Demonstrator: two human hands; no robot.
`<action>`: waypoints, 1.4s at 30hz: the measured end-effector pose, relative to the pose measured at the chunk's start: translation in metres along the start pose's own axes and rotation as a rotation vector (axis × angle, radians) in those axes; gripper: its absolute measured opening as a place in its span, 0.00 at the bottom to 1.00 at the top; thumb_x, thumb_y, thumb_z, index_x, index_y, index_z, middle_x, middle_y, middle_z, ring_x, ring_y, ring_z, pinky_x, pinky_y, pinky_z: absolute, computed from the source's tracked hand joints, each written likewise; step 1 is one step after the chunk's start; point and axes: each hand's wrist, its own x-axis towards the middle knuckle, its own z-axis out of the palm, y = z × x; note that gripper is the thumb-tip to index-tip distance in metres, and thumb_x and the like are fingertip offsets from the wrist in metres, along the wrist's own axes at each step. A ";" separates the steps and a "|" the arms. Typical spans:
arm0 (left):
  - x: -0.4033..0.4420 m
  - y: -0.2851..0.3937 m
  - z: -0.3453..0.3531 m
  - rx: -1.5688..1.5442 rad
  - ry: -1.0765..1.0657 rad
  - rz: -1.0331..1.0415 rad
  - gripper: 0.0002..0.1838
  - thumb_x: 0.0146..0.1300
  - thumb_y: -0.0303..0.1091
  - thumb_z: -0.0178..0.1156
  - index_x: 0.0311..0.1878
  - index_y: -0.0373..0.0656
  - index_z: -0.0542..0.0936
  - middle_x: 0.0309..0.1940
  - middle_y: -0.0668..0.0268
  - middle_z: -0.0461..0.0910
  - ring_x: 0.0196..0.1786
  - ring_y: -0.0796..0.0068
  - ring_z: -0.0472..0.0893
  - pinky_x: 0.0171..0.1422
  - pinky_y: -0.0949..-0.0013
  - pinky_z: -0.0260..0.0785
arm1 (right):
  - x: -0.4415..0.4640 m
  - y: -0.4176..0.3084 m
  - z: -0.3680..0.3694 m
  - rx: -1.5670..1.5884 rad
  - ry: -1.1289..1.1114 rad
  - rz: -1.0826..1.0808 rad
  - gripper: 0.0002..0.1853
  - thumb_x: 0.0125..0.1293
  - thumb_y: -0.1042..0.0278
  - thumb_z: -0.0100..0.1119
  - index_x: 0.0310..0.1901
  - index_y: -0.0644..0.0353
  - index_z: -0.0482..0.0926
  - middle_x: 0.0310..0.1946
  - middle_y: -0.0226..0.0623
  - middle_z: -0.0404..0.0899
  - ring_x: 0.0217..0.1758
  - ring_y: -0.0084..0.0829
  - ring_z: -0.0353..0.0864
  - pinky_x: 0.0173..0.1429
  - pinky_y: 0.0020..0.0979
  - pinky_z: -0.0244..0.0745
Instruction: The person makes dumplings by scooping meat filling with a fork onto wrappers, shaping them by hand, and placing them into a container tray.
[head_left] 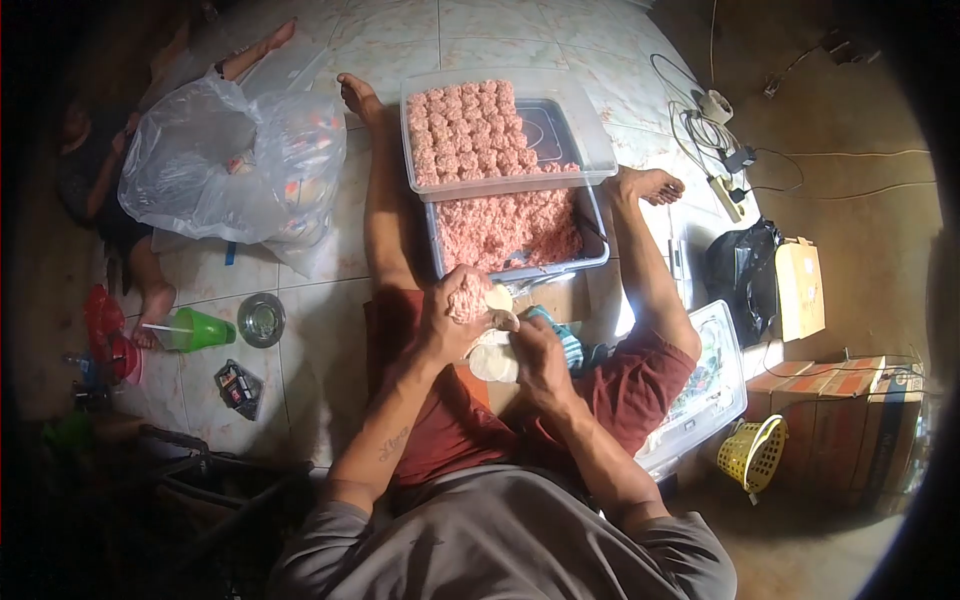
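My left hand (445, 318) is closed around a lump of pink minced meat (467, 300). Close beside it, my right hand (541, 358) has its fingers curled in; a small object at its fingertips is too small to make out. Thin round white wrappers (494, 364) lie between and below my hands, with another pale round wrapper (498, 297) by the left fingers. Just ahead stands a plastic tub (603, 225) with loose pink mince (510, 228). Across its far side rests a clear tray (608, 150) bearing rows of shaped meat pieces (465, 130).
A large clear plastic bag (180, 190) lies at left near another person. A green cup (207, 329), a metal dish (261, 319) and a small dark tray (239, 388) are on the tiles. At right are cables, a black bag (742, 275), a yellow basket (752, 455) and cardboard boxes (830, 430).
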 end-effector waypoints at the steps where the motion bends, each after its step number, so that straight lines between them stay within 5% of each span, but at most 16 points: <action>1: 0.002 0.000 -0.002 -0.033 0.078 -0.004 0.21 0.54 0.26 0.79 0.47 0.39 0.77 0.36 0.70 0.78 0.38 0.82 0.78 0.46 0.76 0.73 | -0.004 0.001 -0.006 0.127 0.020 0.066 0.08 0.74 0.82 0.52 0.49 0.69 0.80 0.38 0.41 0.71 0.38 0.34 0.74 0.42 0.33 0.70; 4: 0.000 0.001 -0.015 -0.117 0.096 0.027 0.29 0.50 0.30 0.83 0.51 0.37 0.75 0.38 0.67 0.79 0.41 0.77 0.79 0.47 0.71 0.74 | -0.020 0.004 -0.016 0.360 -0.011 0.248 0.10 0.79 0.76 0.52 0.52 0.66 0.83 0.38 0.34 0.71 0.38 0.26 0.72 0.44 0.28 0.69; 5: -0.003 0.005 -0.017 -0.217 0.048 -0.136 0.33 0.49 0.30 0.83 0.55 0.38 0.74 0.40 0.66 0.80 0.42 0.78 0.80 0.48 0.72 0.74 | -0.024 0.005 -0.016 0.453 -0.072 0.292 0.11 0.79 0.75 0.52 0.54 0.65 0.83 0.39 0.31 0.71 0.39 0.24 0.70 0.46 0.26 0.68; 10: 0.005 0.014 -0.016 -0.064 -0.029 -0.075 0.28 0.47 0.31 0.83 0.47 0.39 0.77 0.38 0.67 0.81 0.41 0.78 0.80 0.46 0.71 0.74 | -0.028 0.000 -0.004 0.807 -0.206 0.359 0.12 0.80 0.74 0.53 0.58 0.63 0.84 0.42 0.26 0.73 0.43 0.20 0.69 0.49 0.25 0.66; 12: 0.001 0.016 -0.006 -0.065 -0.092 -0.071 0.23 0.48 0.36 0.83 0.39 0.40 0.78 0.33 0.68 0.81 0.36 0.75 0.81 0.42 0.70 0.74 | -0.023 -0.002 0.019 0.753 -0.137 0.299 0.12 0.78 0.77 0.52 0.55 0.65 0.83 0.39 0.32 0.73 0.40 0.26 0.71 0.46 0.28 0.67; 14: -0.003 0.009 0.009 0.051 -0.055 -0.070 0.24 0.49 0.40 0.84 0.39 0.41 0.78 0.31 0.68 0.81 0.34 0.75 0.81 0.40 0.69 0.74 | -0.019 0.013 0.042 0.218 0.257 -0.198 0.12 0.73 0.81 0.51 0.53 0.66 0.81 0.37 0.43 0.74 0.37 0.38 0.74 0.42 0.35 0.70; 16: -0.001 0.000 0.010 0.162 0.006 -0.133 0.26 0.50 0.44 0.83 0.41 0.41 0.79 0.33 0.73 0.80 0.36 0.81 0.77 0.39 0.71 0.70 | -0.007 -0.013 0.017 -0.119 0.086 0.095 0.14 0.69 0.81 0.52 0.53 0.66 0.80 0.37 0.55 0.75 0.40 0.53 0.79 0.42 0.46 0.74; 19: -0.002 -0.002 0.004 -0.018 0.159 -0.065 0.27 0.52 0.21 0.75 0.55 0.40 0.76 0.39 0.69 0.81 0.39 0.81 0.79 0.40 0.72 0.72 | -0.005 -0.039 -0.026 -0.075 0.065 0.113 0.13 0.71 0.78 0.55 0.53 0.61 0.82 0.41 0.53 0.79 0.44 0.52 0.82 0.48 0.47 0.79; 22: -0.001 -0.012 -0.020 0.058 0.042 -0.172 0.32 0.45 0.35 0.86 0.51 0.41 0.78 0.38 0.64 0.85 0.45 0.72 0.84 0.54 0.67 0.77 | -0.006 -0.060 -0.056 -0.149 0.088 0.115 0.14 0.67 0.80 0.59 0.52 0.60 0.85 0.39 0.48 0.81 0.42 0.51 0.83 0.46 0.41 0.78; 24: 0.001 -0.008 -0.019 0.079 -0.016 -0.208 0.29 0.48 0.29 0.82 0.52 0.40 0.78 0.41 0.62 0.86 0.45 0.70 0.86 0.53 0.65 0.77 | -0.006 -0.065 -0.058 -0.155 0.032 0.134 0.13 0.67 0.80 0.59 0.51 0.60 0.85 0.39 0.49 0.81 0.42 0.52 0.83 0.47 0.41 0.78; 27: 0.006 -0.005 -0.009 0.201 0.004 -0.058 0.19 0.54 0.27 0.79 0.46 0.39 0.79 0.31 0.63 0.83 0.36 0.75 0.84 0.41 0.69 0.75 | -0.005 -0.060 -0.052 -0.157 -0.021 0.126 0.11 0.68 0.78 0.59 0.50 0.61 0.85 0.40 0.51 0.81 0.42 0.54 0.83 0.46 0.44 0.78; 30: 0.004 -0.015 -0.007 0.483 -0.075 -0.040 0.16 0.57 0.35 0.78 0.39 0.39 0.80 0.26 0.57 0.81 0.32 0.68 0.84 0.39 0.64 0.74 | -0.001 -0.051 -0.039 -0.122 0.024 0.050 0.10 0.70 0.76 0.59 0.49 0.63 0.85 0.38 0.52 0.79 0.40 0.53 0.82 0.43 0.43 0.77; 32: 0.004 -0.020 -0.013 0.578 -0.183 -0.005 0.17 0.60 0.40 0.74 0.40 0.38 0.79 0.35 0.53 0.84 0.38 0.44 0.83 0.44 0.53 0.76 | 0.003 -0.045 -0.032 0.096 0.072 0.045 0.08 0.73 0.74 0.60 0.50 0.65 0.84 0.34 0.44 0.79 0.37 0.42 0.82 0.41 0.38 0.76; 36: 0.001 -0.012 -0.016 0.541 -0.177 -0.208 0.21 0.58 0.42 0.78 0.42 0.38 0.80 0.35 0.57 0.85 0.37 0.52 0.85 0.43 0.56 0.77 | 0.027 -0.033 -0.022 0.326 0.235 0.081 0.08 0.78 0.70 0.56 0.49 0.65 0.81 0.29 0.32 0.74 0.30 0.27 0.76 0.35 0.28 0.71; 39: -0.004 -0.012 -0.014 0.168 -0.100 -0.096 0.23 0.54 0.42 0.81 0.43 0.38 0.80 0.34 0.60 0.85 0.34 0.65 0.84 0.40 0.60 0.76 | 0.043 0.022 -0.002 0.923 0.115 0.504 0.07 0.81 0.66 0.51 0.47 0.60 0.74 0.24 0.23 0.66 0.21 0.16 0.61 0.25 0.22 0.58; 42: -0.008 -0.014 -0.021 0.059 -0.057 -0.198 0.24 0.52 0.37 0.83 0.45 0.40 0.79 0.32 0.69 0.81 0.33 0.80 0.77 0.40 0.70 0.73 | 0.006 0.055 0.003 0.973 0.101 0.800 0.10 0.80 0.61 0.55 0.52 0.58 0.76 0.24 0.24 0.68 0.23 0.18 0.66 0.28 0.22 0.63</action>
